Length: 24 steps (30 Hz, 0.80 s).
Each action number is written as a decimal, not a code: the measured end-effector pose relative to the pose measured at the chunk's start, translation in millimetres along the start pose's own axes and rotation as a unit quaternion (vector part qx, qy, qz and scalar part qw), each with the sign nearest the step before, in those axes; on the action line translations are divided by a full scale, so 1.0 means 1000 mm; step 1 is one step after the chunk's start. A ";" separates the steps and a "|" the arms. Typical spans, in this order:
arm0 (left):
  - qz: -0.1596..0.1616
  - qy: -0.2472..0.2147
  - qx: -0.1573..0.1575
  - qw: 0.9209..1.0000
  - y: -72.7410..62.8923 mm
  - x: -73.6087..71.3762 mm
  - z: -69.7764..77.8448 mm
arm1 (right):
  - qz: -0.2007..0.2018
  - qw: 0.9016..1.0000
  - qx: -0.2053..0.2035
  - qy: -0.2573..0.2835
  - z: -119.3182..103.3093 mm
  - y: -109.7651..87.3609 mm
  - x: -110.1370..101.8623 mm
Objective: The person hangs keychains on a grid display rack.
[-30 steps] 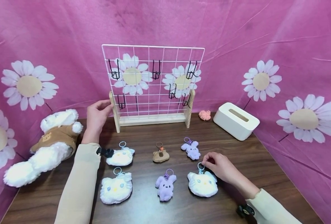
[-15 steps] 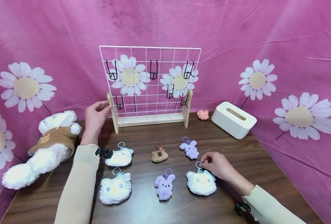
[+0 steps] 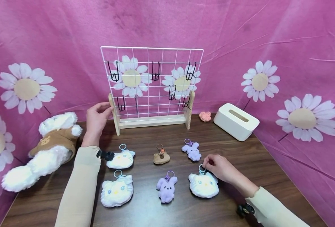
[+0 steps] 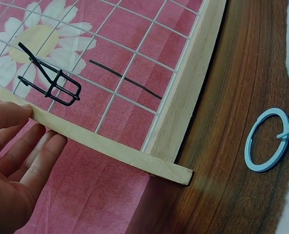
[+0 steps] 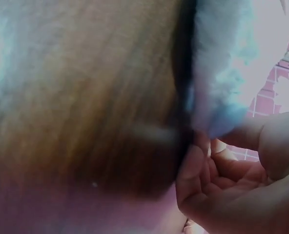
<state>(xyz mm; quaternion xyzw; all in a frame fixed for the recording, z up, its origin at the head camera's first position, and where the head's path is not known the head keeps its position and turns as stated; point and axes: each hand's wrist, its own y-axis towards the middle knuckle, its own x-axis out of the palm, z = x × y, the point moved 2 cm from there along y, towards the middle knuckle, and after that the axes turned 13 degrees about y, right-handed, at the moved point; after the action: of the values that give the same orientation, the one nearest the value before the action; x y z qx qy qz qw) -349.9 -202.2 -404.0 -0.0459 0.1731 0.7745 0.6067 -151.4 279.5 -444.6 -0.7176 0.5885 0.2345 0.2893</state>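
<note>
My left hand point(image 3: 96, 121) pinches the left wooden post of a white wire grid rack point(image 3: 153, 121), thumb and fingertips at the post's edge in the left wrist view. Black hooks point(image 3: 155, 74) hang bare on the grid. At the front right, my right hand point(image 3: 219, 167) pinches the light blue ring point(image 3: 202, 168) of a white plush cat keychain point(image 3: 204, 186), which lies face up. The right wrist view is blurred, with white plush point(image 5: 227, 58) beyond the fingertips. Two more white cat keychains point(image 3: 117, 191) point(image 3: 121, 159) lie on the left.
Between the hands lie two purple rabbit keychains point(image 3: 167, 190) point(image 3: 193, 152) and a brown bear-like keychain point(image 3: 161, 157). A white plush toy in a brown top point(image 3: 55, 138) lies far left. A coral fuzzy piece point(image 3: 205, 116) and a white tissue box point(image 3: 236, 126) stand back right.
The head view has shifted slightly, moving the whole scene a little left in the picture. Both hands keep their holds, and the keychains stay in place.
</note>
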 end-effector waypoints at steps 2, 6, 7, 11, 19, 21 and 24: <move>-0.001 -0.001 0.001 1.000 0.000 0.000 0.000 | -0.001 0.999 0.011 0.031 0.000 0.000 -0.002; 0.001 -0.004 0.007 1.000 -0.001 0.001 0.001 | 0.013 0.994 0.031 0.107 0.001 0.000 -0.007; 0.002 -0.005 0.008 1.000 -0.001 0.001 0.001 | 0.018 0.992 0.030 0.122 0.001 0.000 -0.008; 0.005 -0.004 0.011 1.000 -0.002 0.001 0.001 | 0.035 0.988 0.016 0.151 -0.001 0.000 -0.010; 0.003 0.005 0.009 1.000 0.000 0.000 -0.003 | 0.035 0.978 0.007 0.204 -0.006 -0.001 -0.020; 0.002 0.007 0.008 1.000 0.000 0.000 -0.002 | 0.039 0.976 0.005 0.213 -0.008 -0.002 -0.024; -0.001 0.011 0.006 1.000 0.000 0.000 -0.002 | 0.043 0.975 0.000 0.219 -0.012 -0.004 -0.029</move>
<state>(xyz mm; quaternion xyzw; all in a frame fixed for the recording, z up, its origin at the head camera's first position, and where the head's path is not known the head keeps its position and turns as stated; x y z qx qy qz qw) -350.1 -202.9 -406.0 -0.0511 0.1841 0.7725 0.6056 -153.5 292.8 -415.7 -0.7255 0.6680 0.0841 0.1426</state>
